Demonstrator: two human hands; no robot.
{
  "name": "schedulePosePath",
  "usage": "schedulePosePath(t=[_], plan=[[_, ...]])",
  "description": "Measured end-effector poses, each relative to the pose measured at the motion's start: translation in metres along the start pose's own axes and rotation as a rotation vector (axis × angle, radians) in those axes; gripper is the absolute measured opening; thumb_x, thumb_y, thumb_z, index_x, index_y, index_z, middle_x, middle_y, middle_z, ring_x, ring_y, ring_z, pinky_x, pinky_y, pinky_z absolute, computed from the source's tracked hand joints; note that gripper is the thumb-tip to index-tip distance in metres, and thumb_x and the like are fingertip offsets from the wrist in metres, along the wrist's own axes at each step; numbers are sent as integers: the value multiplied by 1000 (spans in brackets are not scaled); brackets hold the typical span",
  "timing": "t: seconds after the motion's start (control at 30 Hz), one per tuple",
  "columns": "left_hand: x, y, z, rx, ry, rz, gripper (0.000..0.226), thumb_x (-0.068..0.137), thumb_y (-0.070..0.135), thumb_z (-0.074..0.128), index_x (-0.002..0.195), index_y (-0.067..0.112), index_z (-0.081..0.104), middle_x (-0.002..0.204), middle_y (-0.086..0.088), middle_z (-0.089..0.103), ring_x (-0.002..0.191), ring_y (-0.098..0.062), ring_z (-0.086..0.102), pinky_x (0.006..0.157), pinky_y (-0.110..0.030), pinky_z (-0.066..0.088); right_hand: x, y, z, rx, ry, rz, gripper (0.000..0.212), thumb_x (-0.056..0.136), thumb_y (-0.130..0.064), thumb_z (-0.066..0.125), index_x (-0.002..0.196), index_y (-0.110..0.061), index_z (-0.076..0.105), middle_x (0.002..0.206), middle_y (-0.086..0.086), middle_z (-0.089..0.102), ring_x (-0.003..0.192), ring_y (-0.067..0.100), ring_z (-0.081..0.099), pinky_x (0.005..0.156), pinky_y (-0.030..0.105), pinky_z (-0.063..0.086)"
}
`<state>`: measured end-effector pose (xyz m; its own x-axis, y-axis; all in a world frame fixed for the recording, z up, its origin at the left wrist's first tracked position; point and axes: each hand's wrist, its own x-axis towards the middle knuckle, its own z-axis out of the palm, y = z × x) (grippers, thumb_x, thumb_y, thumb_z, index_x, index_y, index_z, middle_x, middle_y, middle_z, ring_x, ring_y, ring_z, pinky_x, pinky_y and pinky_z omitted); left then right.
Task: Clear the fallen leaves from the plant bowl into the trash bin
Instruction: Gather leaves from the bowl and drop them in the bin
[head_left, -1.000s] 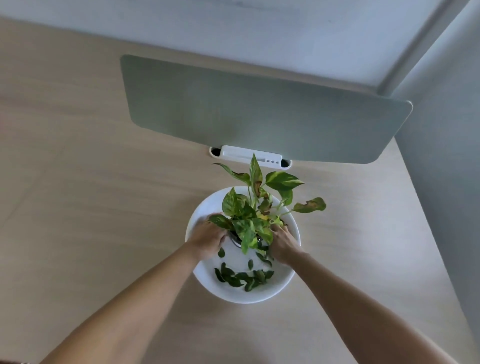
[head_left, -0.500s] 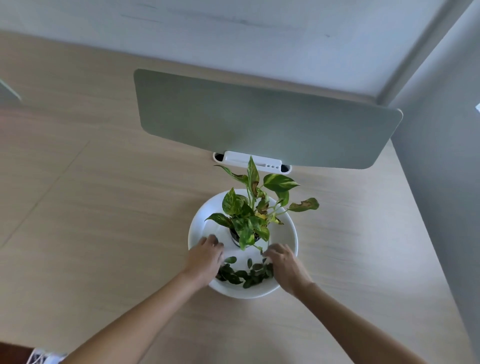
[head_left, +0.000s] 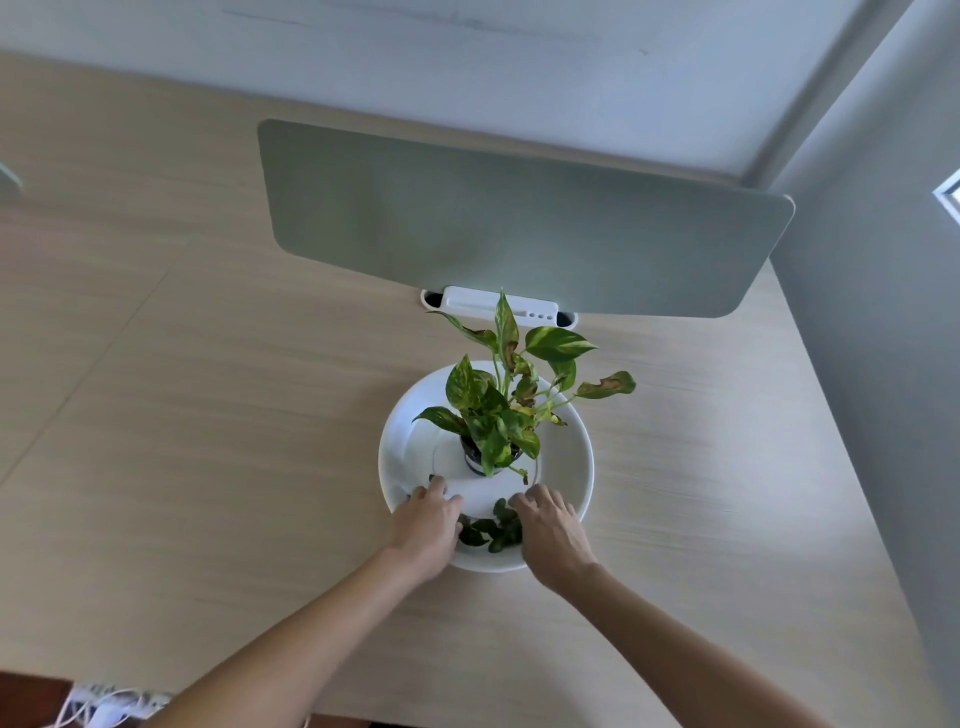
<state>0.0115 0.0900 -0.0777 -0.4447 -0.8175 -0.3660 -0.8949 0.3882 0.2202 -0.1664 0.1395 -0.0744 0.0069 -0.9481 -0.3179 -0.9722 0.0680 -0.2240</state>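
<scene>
A white plant bowl (head_left: 571, 457) sits on the wooden desk with a small potted green plant (head_left: 498, 410) standing in its middle. Several dark fallen leaves (head_left: 493, 527) lie heaped at the bowl's near side. My left hand (head_left: 428, 522) rests palm down on the left of the heap, fingers spread inside the bowl. My right hand (head_left: 550, 530) is palm down on the heap's right side, fingers curled toward the leaves. Both hands flank the pile; whether either grips leaves is hidden. No trash bin is in view.
A grey-green desk divider panel (head_left: 519, 234) stands behind the bowl on a white clamp holder (head_left: 498, 306). A grey wall (head_left: 883, 364) bounds the desk on the right. White cables (head_left: 104, 706) lie below the desk's near edge at lower left.
Both hands drew back from beside the plant pot to the bowl's near side and closed in around the leaves, which are now bunched between them. The camera view shifted slightly.
</scene>
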Motion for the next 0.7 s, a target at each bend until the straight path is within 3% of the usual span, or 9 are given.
schedulePosePath(t=[0.13, 0.2, 0.33, 0.43, 0.53, 0.6, 0.7], plan=[[10, -1, -2, -25, -38, 138, 41, 92, 29, 46, 132, 22, 47, 139, -9, 37, 127, -29, 38, 95, -42, 46, 9, -3, -1, 13, -30, -61, 60, 82, -1, 41, 139, -19, 38, 144, 10, 36, 128, 32, 37, 103, 42, 40], [12, -2, 1, -28, -76, 185, 36, 91, 30, 47, 125, 23, 53, 136, -5, 39, 128, -28, 37, 96, -44, 47, 10, -1, 1, -9, -72, -121, 57, 85, -3, 41, 140, -19, 39, 147, 7, 34, 132, 32, 34, 107, 43, 39], [9, -10, 3, -50, 7, 175, 34, 90, 37, 46, 102, 13, 66, 115, -2, 55, 115, -23, 50, 85, -36, 50, 2, 6, -3, 8, -82, -181, 45, 87, -7, 39, 126, -20, 57, 134, 2, 53, 124, 25, 45, 104, 35, 39], [11, -18, -2, -29, 98, 87, 59, 77, 61, 52, 109, 14, 64, 129, -6, 50, 121, -28, 48, 97, -35, 43, 0, 3, -10, 21, -20, -17, 34, 91, -23, 40, 120, -20, 58, 129, 5, 55, 120, 29, 48, 102, 37, 40], [16, -13, -10, 103, -19, -31, 96, 57, 76, 59, 131, 17, 45, 136, -12, 39, 119, -34, 45, 101, -41, 39, 4, -9, -11, -50, -117, 117, 54, 81, -53, 54, 123, -19, 46, 127, 12, 46, 113, 34, 49, 99, 42, 41], [20, -4, -12, 170, -62, -64, 93, 57, 70, 66, 130, 19, 42, 130, -12, 39, 109, -35, 48, 92, -40, 42, 8, -19, -9, -69, -148, 171, 67, 72, -59, 63, 122, -20, 41, 124, 13, 42, 109, 35, 49, 96, 43, 43], [22, 0, -12, 107, -114, -88, 75, 65, 50, 74, 126, 20, 43, 127, -13, 36, 102, -37, 53, 82, -40, 48, 13, -30, -2, -30, -150, 254, 67, 72, -48, 71, 124, -21, 38, 126, 14, 35, 109, 36, 46, 92, 42, 46]])
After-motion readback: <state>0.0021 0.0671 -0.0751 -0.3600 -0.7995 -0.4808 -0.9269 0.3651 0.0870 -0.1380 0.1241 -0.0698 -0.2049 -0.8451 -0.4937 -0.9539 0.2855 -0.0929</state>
